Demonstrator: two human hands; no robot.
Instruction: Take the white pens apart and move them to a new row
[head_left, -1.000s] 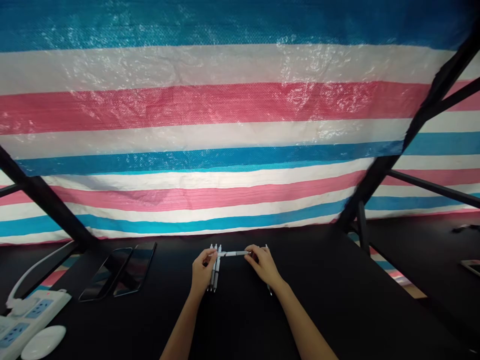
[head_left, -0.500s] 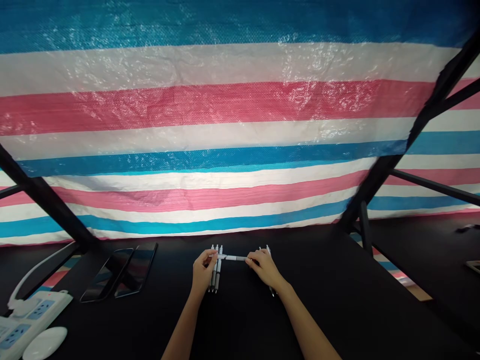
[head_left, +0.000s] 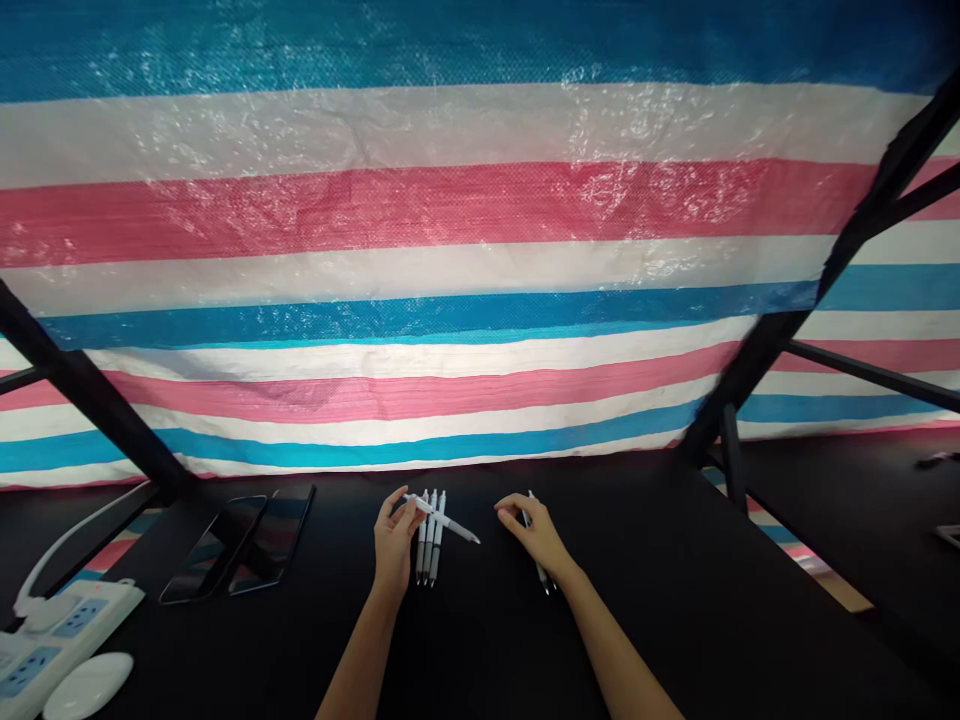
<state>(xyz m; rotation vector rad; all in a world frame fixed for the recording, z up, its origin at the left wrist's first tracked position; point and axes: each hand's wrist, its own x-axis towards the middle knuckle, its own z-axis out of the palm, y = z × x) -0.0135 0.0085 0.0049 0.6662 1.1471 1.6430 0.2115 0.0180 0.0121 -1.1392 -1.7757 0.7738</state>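
My left hand (head_left: 396,538) is closed, pinching a white and grey pen (head_left: 456,528) near its white end. The pen slants down to the right, its grey end free. Beneath and beside it, three similar pens (head_left: 429,550) lie side by side on the black table, tips toward me. My right hand (head_left: 534,530) hovers to the right, fingers curved and slightly apart with nothing visible between them. Partly hidden under that hand are more pens (head_left: 543,576); how many is unclear.
Two dark phone-like slabs (head_left: 274,540) lie on the table (head_left: 480,650) at left. Nearer me are a white power strip (head_left: 90,615) and a white computer mouse (head_left: 90,686). Black frame bars (head_left: 750,370) stand either side, before a striped plastic sheet (head_left: 450,210).
My right hand has let go of the pen's grey end. My left hand has shifted slightly left, and the pen has swung from nearly level to slanting down rightward.
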